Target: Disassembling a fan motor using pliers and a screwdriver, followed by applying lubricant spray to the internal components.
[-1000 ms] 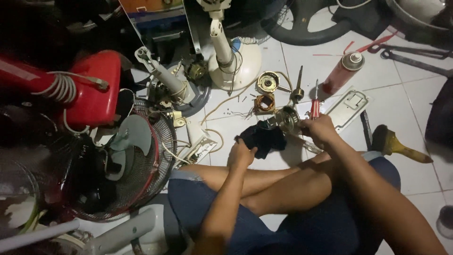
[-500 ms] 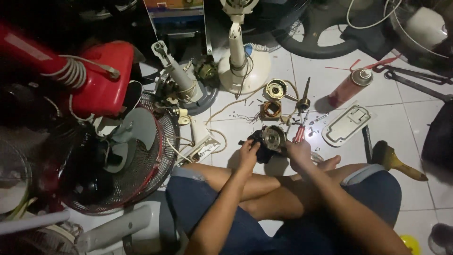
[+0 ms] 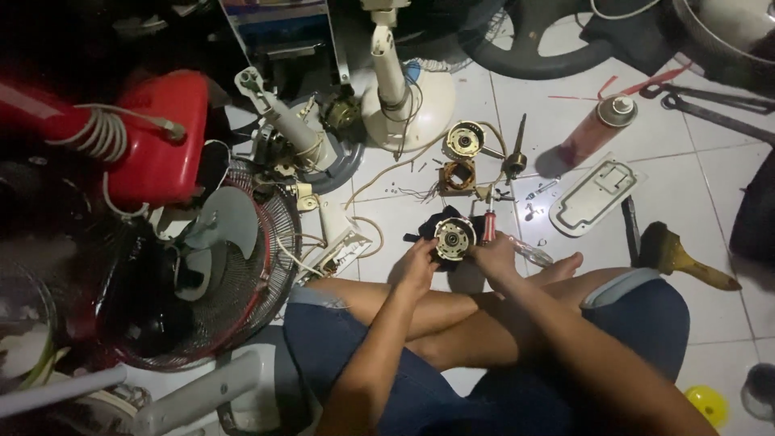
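both hands, left hand (image 3: 416,266) and right hand (image 3: 494,257), clamp the fan motor (image 3: 454,236) from either side so it sits steady, red screwdriver (image 3: 488,226) just right

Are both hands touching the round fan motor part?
Touching. The head view shows left hand and right hand gripping the round motor part from either side.

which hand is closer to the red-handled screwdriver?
Right. The right hand sits just below the red-handled screwdriver, about touching it; the left hand is across the fan motor, farther away.
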